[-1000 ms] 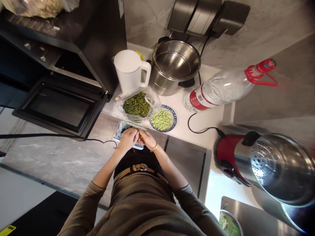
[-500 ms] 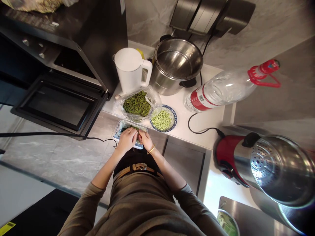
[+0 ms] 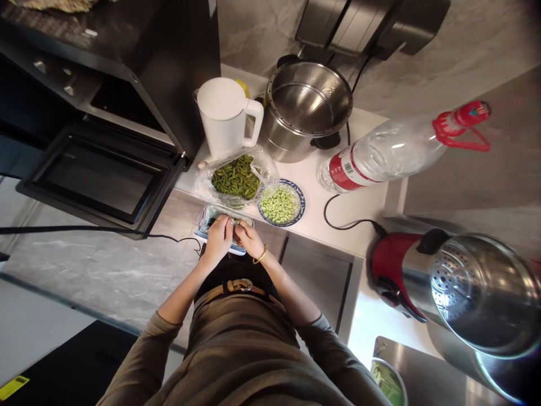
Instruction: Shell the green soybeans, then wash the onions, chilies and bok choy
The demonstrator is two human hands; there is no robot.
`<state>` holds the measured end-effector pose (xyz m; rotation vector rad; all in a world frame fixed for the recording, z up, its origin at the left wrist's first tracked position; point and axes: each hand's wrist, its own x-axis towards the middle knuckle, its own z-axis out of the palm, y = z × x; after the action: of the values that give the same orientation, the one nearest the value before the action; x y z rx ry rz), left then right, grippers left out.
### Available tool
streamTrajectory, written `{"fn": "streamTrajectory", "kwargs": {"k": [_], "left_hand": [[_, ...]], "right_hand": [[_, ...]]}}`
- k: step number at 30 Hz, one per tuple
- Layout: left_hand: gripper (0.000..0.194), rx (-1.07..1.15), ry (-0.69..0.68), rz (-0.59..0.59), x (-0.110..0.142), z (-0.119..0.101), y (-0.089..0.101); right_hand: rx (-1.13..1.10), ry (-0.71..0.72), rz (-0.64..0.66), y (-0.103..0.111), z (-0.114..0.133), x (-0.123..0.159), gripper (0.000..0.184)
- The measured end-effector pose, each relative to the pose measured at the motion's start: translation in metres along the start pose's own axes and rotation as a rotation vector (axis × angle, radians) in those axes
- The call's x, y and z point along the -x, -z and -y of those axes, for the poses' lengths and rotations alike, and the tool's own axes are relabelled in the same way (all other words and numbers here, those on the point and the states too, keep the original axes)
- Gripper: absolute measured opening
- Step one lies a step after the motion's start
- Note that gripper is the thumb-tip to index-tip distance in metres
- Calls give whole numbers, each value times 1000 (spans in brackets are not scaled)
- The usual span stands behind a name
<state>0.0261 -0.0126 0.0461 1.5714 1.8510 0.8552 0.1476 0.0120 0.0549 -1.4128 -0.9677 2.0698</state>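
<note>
Left fingers point(image 3: 228, 227) and right fingers point(image 3: 243, 228) pinch a green pod point(image 3: 235, 222) between them.

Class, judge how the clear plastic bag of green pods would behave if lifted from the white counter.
The clear, crinkled plastic bag would probably flop, since its thin sides slump. Its many small, loose green pods may shift or spill, as the bag gapes open.

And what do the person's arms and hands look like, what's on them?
Loose, brownish sleeves stop short of the wrists. There are no gloves on the left hand or the right hand, and a gold-coloured bracelet circles the right wrist.
</note>
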Motion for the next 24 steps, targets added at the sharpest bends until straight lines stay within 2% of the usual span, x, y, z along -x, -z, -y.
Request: {"fn": "streamTrajectory", "kwargs": {"k": [4,7,10,12,14,16,18,21,24], "left_hand": [[27,-72,-35,-32,1,1,2],[27,-77,-19,-53,-2,1,7],[26,-67,6,-77,-4,7,13],[23,-57,12,-43,-1,16,13],[19,-67,0,55,5,29,8],[19,-129,-13,167,11,44,-1],[23,-212,-19,221,13,57,-11],[22,-224,-24,166,-4,65,-25],[28,-175,-26,88,-43,63,-37]], "right_hand": [[-221,-86,79,-1,-2,-1,22],[-339,-68,114,3,-1,1,19],[-398,-43,101,13,0,1,25],[-439,-37,8,25,-2,-2,28],[-466,8,-148,42,-4,-9,28],[-426,118,-337,62,-8,-20,26],[-322,255,-512,82,-11,-33,22],[-190,376,-656,105,-13,-49,19],[-70,432,-685,117,-17,-57,24]]}}
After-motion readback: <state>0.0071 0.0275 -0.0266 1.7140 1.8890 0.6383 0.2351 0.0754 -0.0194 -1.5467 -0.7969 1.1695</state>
